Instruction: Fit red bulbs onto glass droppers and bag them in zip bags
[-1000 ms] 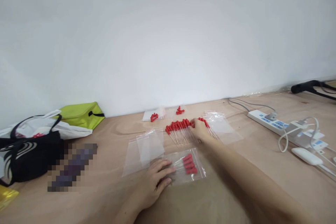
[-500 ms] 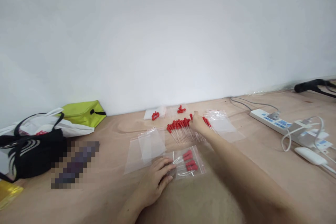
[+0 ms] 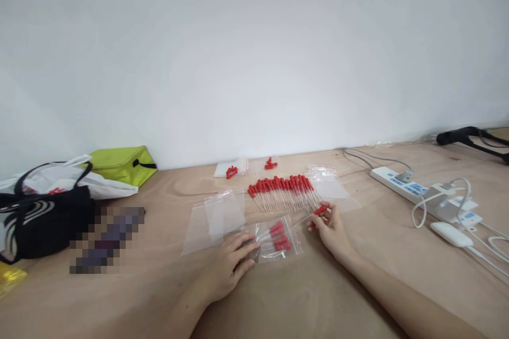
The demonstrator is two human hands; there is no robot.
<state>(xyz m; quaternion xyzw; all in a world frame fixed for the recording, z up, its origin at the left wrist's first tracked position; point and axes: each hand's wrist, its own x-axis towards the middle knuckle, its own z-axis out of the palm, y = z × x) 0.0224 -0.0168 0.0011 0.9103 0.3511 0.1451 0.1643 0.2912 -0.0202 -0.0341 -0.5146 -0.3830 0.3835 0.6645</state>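
My right hand (image 3: 331,229) pinches a glass dropper (image 3: 319,211) by its red rubber bulb, the thin tube pointing left toward a clear zip bag (image 3: 295,246). Several red-bulbed droppers (image 3: 280,241) lie inside that bag. Flat on the bag's left end rests my left hand (image 3: 234,260), fingers apart and holding nothing. Just beyond the bag, a row of droppers (image 3: 284,185) lies side by side, bulbs toward the wall.
Flat clear bags (image 3: 199,228) lie left of the row, and more bags (image 3: 328,185) lie right. Small red bulbs (image 3: 231,171) sit near the wall. A power strip (image 3: 387,179) with cables stands at right; a black bag (image 3: 51,228) and a green bag (image 3: 123,164) at left.
My right hand has drawn back from the row toward me, bringing a dropper near the bag's open-looking right side. My left hand stays on the bag. The view has shifted slightly.
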